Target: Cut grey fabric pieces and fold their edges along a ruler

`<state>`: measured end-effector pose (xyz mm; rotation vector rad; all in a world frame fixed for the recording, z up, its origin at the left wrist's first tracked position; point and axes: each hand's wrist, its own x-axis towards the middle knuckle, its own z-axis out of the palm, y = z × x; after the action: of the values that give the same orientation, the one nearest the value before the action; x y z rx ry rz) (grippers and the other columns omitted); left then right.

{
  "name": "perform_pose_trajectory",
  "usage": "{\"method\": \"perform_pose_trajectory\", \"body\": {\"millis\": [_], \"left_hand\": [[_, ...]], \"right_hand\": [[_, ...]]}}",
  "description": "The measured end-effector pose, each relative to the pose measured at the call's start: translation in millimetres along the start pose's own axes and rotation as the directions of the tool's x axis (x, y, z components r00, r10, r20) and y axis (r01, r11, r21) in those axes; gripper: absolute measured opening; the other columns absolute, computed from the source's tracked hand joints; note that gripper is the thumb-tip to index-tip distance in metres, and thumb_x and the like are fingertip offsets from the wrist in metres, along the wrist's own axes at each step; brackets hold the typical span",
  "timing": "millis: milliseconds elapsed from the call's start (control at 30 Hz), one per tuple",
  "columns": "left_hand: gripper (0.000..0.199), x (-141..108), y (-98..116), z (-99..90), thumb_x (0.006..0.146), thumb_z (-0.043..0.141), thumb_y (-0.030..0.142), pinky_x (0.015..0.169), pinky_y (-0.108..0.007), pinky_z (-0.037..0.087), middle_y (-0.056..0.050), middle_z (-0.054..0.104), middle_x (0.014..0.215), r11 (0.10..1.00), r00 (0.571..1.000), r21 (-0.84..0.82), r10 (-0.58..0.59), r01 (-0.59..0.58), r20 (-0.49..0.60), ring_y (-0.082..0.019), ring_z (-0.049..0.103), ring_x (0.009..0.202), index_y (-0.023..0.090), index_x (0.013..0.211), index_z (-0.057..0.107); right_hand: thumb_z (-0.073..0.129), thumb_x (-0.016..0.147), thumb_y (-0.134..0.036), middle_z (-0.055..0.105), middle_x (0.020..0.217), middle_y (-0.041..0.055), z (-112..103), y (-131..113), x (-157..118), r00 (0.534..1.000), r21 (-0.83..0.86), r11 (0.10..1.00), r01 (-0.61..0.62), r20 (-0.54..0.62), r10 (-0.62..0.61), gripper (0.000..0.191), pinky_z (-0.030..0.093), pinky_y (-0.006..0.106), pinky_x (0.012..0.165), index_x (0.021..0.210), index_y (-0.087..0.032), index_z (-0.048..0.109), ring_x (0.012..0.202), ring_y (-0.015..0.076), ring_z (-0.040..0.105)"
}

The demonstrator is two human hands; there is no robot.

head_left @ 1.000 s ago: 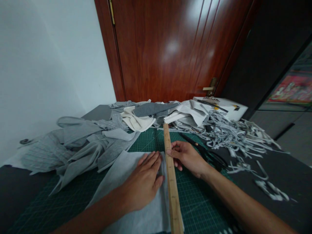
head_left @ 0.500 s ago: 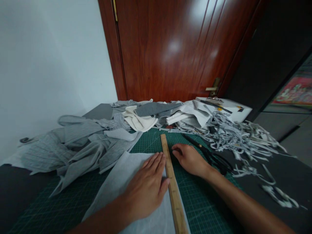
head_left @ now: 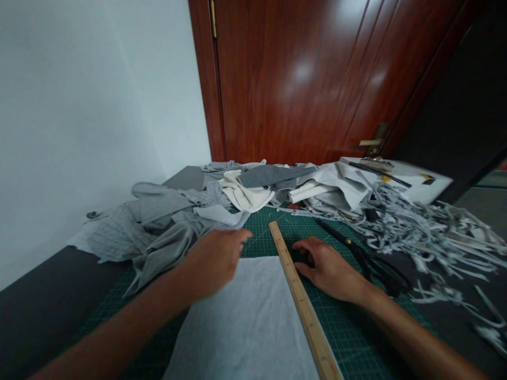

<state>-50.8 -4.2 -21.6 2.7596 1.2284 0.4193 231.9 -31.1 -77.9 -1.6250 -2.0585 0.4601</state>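
A light grey cloth [head_left: 249, 316] lies flat on the green cutting mat [head_left: 348, 327], with a wooden ruler [head_left: 303, 301] along its right edge. Above the cloth's upper left corner is my left hand [head_left: 217, 258], its fingers bent and pointing right; whether they pinch anything is hidden. My right hand [head_left: 322, 264] rests on the mat just right of the ruler, fingers curled with a gap between thumb and forefinger and nothing between them. Black scissors [head_left: 360, 253] lie on the mat to the right of that hand.
Crumpled grey fabric [head_left: 158, 221] is heaped at the left. Cream and grey pieces [head_left: 245, 192] lie along the back. A pile of thin grey strips [head_left: 420, 227] spreads at the right, before a white box [head_left: 428, 184]. A red-brown door [head_left: 285, 84] stands behind.
My left hand has lifted off the cloth beside the ruler and moved left and up. The view has shifted left. My right hand stays beside the ruler, its fingers slightly more apart.
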Motion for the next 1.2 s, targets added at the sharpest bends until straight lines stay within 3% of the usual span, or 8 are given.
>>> {"method": "perform_pose_trajectory", "body": {"millis": [167,300,400,467,533,667,967,1200], "left_hand": [[0.044,-2,-105,-4.1,0.105,0.04,0.027,0.122,-0.053,0.033,-0.011,0.048,0.164,0.984,0.987,0.177,0.009,-0.037,0.158,-0.03,0.042,0.152,0.021,0.145,0.06],[0.048,-4,-148,7.1,0.105,0.034,0.025,0.119,-0.053,0.035,-0.011,0.047,0.164,0.985,0.994,0.172,-0.004,-0.015,0.112,-0.031,0.044,0.15,0.023,0.144,0.061],[0.041,-2,-138,-0.5,0.101,0.042,0.032,0.116,-0.053,0.037,-0.015,0.059,0.152,0.99,0.999,0.134,-0.041,0.039,0.015,-0.033,0.053,0.141,0.019,0.13,0.069],[0.037,-1,-117,-9.1,0.1,0.049,0.042,0.109,-0.045,0.044,-0.012,0.071,0.131,0.996,1.0,0.089,-0.028,0.028,0.002,-0.03,0.063,0.125,0.02,0.118,0.072],[0.032,-3,-94,-15.5,0.096,0.058,0.049,0.093,-0.037,0.049,-0.007,0.073,0.106,0.998,0.992,-0.048,-0.024,0.03,0.125,-0.026,0.068,0.101,0.021,0.096,0.073],[0.021,-6,-68,-16.3,0.081,0.074,0.04,0.08,-0.031,0.046,-0.003,0.065,0.098,0.984,0.954,-0.159,-0.033,0.084,0.299,-0.022,0.064,0.09,0.021,0.087,0.07],[0.013,-2,-65,-11.4,0.08,0.064,0.03,0.06,-0.028,0.036,0.003,0.057,0.069,0.935,0.949,-0.315,-0.063,0.165,0.309,-0.016,0.053,0.065,0.021,0.074,0.058],[0.02,-5,-75,-12.1,0.084,0.066,0.038,0.059,-0.026,0.038,0.004,0.066,0.073,0.849,0.923,-0.473,-0.043,0.235,0.383,-0.016,0.057,0.064,0.02,0.092,0.06]], "right_hand": [[0.069,0.091,-0.022,0.07,0.111,0.0138,2,1,-1,1.0,-0.046,0.999,0.014,0.009,-0.014,0.033,0.055,0.04,0.081,0.123,-0.016,0.07,0.092,0.0276,0.068],[0.067,0.092,-0.019,0.069,0.112,0.0129,0,-1,-1,0.999,-0.045,0.999,0.022,0.032,-0.02,0.033,0.055,0.04,0.084,0.125,-0.016,0.07,0.092,0.0265,0.068],[0.066,0.092,-0.018,0.069,0.111,0.012,-2,-4,-1,0.998,-0.029,0.999,0.019,0.055,-0.018,0.032,0.054,0.039,0.085,0.124,-0.017,0.072,0.096,0.0268,0.068],[0.066,0.092,-0.017,0.07,0.109,0.0113,-3,-5,0,0.998,-0.024,0.999,0.021,0.056,-0.02,0.03,0.054,0.038,0.085,0.122,-0.018,0.073,0.097,0.0267,0.069],[0.066,0.092,-0.017,0.07,0.108,0.0106,-3,-5,0,0.998,-0.022,0.999,0.025,0.053,-0.024,0.029,0.054,0.037,0.083,0.12,-0.018,0.074,0.095,0.0261,0.069],[0.068,0.091,-0.017,0.071,0.103,0.0086,1,-5,0,1.0,-0.01,1.0,0.021,0.019,-0.021,0.026,0.053,0.035,0.077,0.116,-0.02,0.075,0.089,0.0249,0.069],[0.067,0.089,-0.014,0.07,0.093,0.0043,4,-4,1,1.0,0.054,0.998,0.023,0.011,-0.024,0.015,0.049,0.032,0.069,0.098,-0.022,0.076,0.081,0.0216,0.066],[0.065,0.089,-0.011,0.069,0.091,0.0034,4,-3,0,0.999,0.056,0.998,0.026,0.023,-0.027,0.013,0.047,0.031,0.069,0.09,-0.021,0.073,0.078,0.0202,0.066]]}}
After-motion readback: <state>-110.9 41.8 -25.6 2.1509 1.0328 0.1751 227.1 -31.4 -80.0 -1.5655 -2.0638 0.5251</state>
